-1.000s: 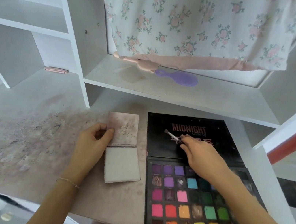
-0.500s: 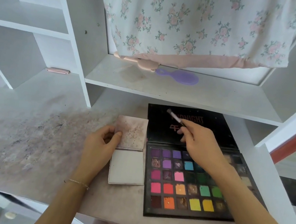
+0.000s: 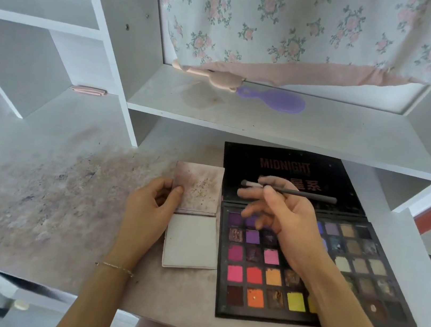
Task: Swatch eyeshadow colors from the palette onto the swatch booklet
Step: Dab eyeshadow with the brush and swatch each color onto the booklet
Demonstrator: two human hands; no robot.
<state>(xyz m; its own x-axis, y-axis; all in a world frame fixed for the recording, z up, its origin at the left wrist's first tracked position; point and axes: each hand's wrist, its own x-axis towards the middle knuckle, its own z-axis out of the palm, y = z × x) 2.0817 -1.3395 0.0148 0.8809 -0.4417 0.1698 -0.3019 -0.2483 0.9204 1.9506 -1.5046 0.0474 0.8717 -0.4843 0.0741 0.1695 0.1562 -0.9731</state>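
The black eyeshadow palette point(image 3: 374, 288) lies open on the right of the desk, with several coloured pans and a lid printed MIDNIGHT. Left of it lies the open swatch booklet point(image 3: 191, 243): a smudged pinkish upper page, a blank white lower page. My left hand point(image 3: 150, 209) pinches the left edge of the upper page between thumb and fingers. My right hand point(image 3: 281, 218) hovers over the palette's upper left pans and holds a thin dark brush point(image 3: 304, 195) level, bristle tip pointing left toward the booklet.
The desk point(image 3: 36, 192) is stained with powder smudges on its left half. A shelf above holds a purple hairbrush point(image 3: 274, 100) and a pink item point(image 3: 216, 76). A floral cloth point(image 3: 299, 27) hangs at the back. Shelf dividers rise at left.
My right hand turned the brush from slanting up-left to lying level and shifted nearer the booklet. The camera view moved closer. My left hand stays on the booklet page.
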